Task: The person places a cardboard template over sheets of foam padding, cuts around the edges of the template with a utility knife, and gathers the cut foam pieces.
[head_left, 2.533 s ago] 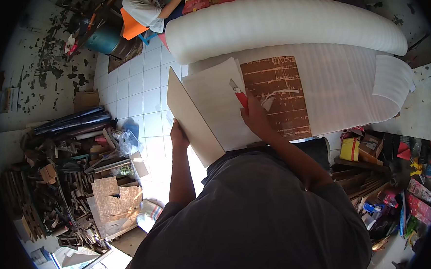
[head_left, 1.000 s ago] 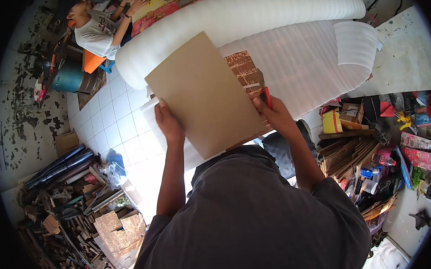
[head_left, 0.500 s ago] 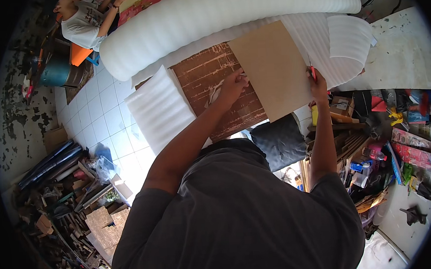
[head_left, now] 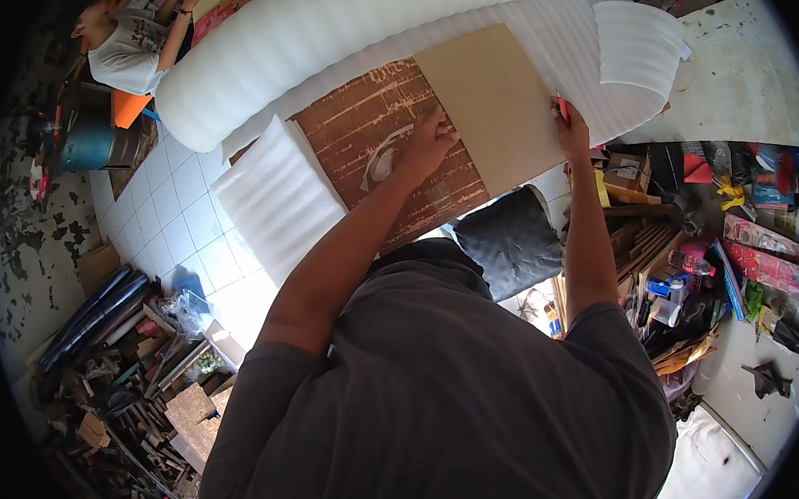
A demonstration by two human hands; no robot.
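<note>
A tan rectangular board [head_left: 492, 109] lies over a scratched brown work surface [head_left: 356, 107] and a ribbed white foam sheet [head_left: 565, 42]. My right hand [head_left: 573, 136] is closed around a red utility knife [head_left: 562, 108] at the board's right edge. Just left of the board's left edge, my left hand [head_left: 428, 147] rests low over the brown surface, fingers partly bent and apart, with nothing visible in them. Beside its wrist lies a whitish, ring-like scrap [head_left: 381, 165], partly covered by the hand and forearm.
A thick white foam roll [head_left: 397, 33] spans the far side. Folded white foam [head_left: 279, 197] lies at the left. A black padded seat [head_left: 509, 242] is below the near edge. Scrap wood [head_left: 111, 427] is heaped lower left; cluttered shelves stand right. Another person [head_left: 127, 51] is far left.
The view has shifted, so the bench sits slightly higher and further left. My left hand's fingers have loosened beside the board, and more of the whitish scrap shows. The knife stays in my right hand.
</note>
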